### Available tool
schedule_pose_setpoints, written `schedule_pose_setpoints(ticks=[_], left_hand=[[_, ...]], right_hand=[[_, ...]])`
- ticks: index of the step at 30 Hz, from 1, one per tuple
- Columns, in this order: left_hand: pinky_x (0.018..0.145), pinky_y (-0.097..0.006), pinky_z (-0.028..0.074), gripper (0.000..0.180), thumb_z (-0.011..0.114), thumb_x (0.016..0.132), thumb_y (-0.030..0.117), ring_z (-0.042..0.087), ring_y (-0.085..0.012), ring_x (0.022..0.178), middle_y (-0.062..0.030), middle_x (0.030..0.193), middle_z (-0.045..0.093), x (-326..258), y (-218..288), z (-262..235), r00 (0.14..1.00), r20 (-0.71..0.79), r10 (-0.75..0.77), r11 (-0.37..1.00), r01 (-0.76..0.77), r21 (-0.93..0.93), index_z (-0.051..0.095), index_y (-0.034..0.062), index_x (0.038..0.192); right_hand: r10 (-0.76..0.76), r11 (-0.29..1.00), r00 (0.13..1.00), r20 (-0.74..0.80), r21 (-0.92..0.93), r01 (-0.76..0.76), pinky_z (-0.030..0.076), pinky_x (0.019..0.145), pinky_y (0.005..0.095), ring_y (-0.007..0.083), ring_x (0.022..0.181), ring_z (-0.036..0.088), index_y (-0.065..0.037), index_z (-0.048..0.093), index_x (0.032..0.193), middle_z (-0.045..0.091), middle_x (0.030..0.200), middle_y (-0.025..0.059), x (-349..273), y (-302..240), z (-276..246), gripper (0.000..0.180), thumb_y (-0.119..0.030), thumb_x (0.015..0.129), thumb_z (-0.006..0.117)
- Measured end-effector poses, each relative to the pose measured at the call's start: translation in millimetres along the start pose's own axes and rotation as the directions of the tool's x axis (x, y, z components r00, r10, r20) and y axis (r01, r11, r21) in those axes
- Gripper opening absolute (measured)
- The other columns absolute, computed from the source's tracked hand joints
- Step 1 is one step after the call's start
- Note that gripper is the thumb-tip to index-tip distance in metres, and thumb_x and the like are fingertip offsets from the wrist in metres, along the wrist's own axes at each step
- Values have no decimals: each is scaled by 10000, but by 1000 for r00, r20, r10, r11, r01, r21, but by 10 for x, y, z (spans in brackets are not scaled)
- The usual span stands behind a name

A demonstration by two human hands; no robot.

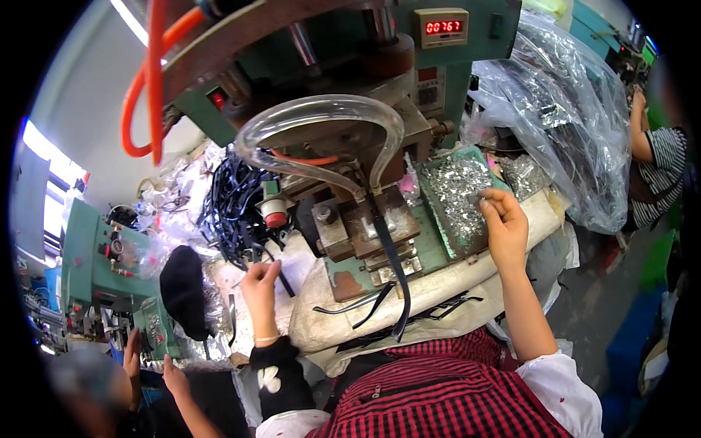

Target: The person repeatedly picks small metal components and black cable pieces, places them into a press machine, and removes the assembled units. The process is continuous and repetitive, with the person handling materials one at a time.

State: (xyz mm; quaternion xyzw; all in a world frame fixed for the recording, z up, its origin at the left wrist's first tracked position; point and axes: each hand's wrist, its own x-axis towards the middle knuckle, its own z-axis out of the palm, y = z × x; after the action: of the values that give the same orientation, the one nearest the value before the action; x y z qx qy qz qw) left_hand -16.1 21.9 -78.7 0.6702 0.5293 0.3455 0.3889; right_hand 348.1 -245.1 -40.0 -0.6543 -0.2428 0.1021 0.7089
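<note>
My left hand (261, 296) is closed in a pinch on a black eyeglass temple (286, 281), beside a heap of similar temples (232, 201). My right hand (507, 232) is raised at the right edge of a green tray (443, 232) full of small shiny metal parts (456, 186). Its thumb and forefinger pinch a tiny greyish metal piece (483, 197). Between my hands, a long black temple (390, 259) sticks out of the metal fixture (372, 237) of a green press, its curved tip toward me. More loose temples (350, 306) lie on the cloth in front.
A clear tube (321, 106) loops over the fixture, with a red push button (275, 218) at its left. Orange hoses (155, 80) hang at upper left. Clear plastic sheeting (562, 124) bulges at right. A co-worker's hands (175, 376) show lower left; another person (657, 175) is far right.
</note>
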Motion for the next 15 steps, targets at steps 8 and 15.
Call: schedule_pose_setpoints(ticks=[8,15], left_hand=[[527,-191,410,93,697,923,43,629,-87,653,-36,822,684,-159,560,274,977,24,211,904,-186,-386,606,36,942],[581,-207,496,60,620,972,25,667,-130,695,-146,945,728,-628,1224,387,905,-200,377,801,-426,-421,589,-23,955]], right_hand=[[-412,893,865,287,-62,446,519,817,318,234,862,675,-21,720,1047,715,983,130,-68,-807,755,217,-24,830,724],[-49,945,960,275,325,-45,497,876,245,108,966,637,48,558,1263,683,1067,86,-266,-830,1138,394,30,884,667]])
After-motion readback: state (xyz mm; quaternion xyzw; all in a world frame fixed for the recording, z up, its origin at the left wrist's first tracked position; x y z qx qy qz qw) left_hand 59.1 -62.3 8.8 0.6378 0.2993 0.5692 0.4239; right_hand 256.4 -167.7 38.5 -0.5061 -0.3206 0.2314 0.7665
